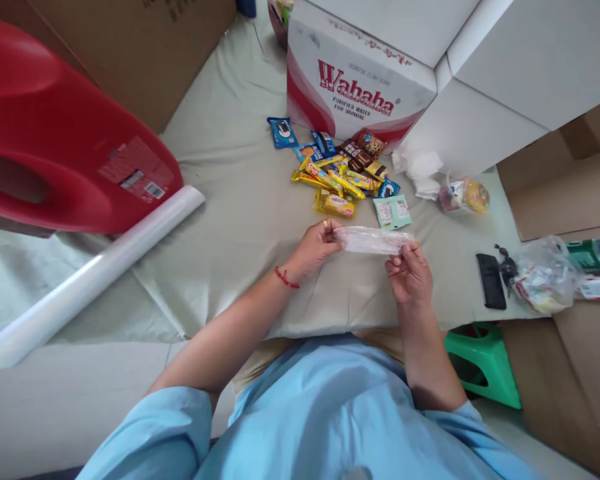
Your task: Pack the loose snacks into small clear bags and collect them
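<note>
A person's left hand [316,248] and right hand [411,275], each pinched closed on one end, hold clear plastic [373,241] stretched between them over a table [230,213], just nearer than piled snacks [334,179].

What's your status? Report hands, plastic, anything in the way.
Left hand pinching one end of folded clear plastic. Right hand pinching the other end. Snack packets just beyond, none between hands.
</note>
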Demonstrator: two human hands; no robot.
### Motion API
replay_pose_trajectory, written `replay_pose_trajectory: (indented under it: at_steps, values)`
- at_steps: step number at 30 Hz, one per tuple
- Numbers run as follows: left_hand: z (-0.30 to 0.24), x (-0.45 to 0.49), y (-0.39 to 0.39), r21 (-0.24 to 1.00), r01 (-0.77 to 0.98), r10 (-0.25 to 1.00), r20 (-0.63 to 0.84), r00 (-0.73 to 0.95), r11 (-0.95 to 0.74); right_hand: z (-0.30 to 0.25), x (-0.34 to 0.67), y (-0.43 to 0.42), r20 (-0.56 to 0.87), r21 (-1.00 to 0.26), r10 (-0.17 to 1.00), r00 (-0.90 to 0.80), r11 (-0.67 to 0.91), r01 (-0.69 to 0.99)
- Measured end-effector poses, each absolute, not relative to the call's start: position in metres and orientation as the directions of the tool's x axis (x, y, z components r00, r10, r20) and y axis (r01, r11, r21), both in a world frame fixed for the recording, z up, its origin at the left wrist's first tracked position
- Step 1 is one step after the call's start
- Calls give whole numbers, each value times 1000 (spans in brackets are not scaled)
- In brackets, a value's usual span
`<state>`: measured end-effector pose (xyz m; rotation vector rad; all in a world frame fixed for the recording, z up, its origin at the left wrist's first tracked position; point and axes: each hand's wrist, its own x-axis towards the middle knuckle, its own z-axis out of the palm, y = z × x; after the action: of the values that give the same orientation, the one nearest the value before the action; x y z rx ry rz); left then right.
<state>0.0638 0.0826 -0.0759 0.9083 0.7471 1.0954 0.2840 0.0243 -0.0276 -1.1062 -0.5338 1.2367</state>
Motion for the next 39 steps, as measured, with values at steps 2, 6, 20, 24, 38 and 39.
replay_pose_trajectory:
  at_steps: [2, 6, 20, 24, 38, 39]
  values:
    - [-78, 66, 83, 915, -378, 977, -69, 202, 142, -25, 282, 21, -156, -899, 940, 304, -8, -437]
    - [-78, 63, 84, 959, -262, 993, -118, -29, 107, -27, 276, 19, -48, -935, 946, 320, 70, -347]
    - [-73, 58, 81, 901, -323, 926, -176, 334, 288, -66, 240, 9, -216, -948, 976, 32, -202, -246]
    - [-71, 59, 79, 950, -254, 936, -89, 341, 183, -54, 255, 21, -94, -994, 987, 129, -86, -72]
    - [-66, 51, 81, 858, -392, 923, -207, 325, 331, -53, 258, 46, -143, -988, 950, 277, -123, -89]
    - [-66, 53, 80, 876, -355, 919, -207, 336, 327, -53, 257, 43, -132, -991, 955, 264, -121, -58]
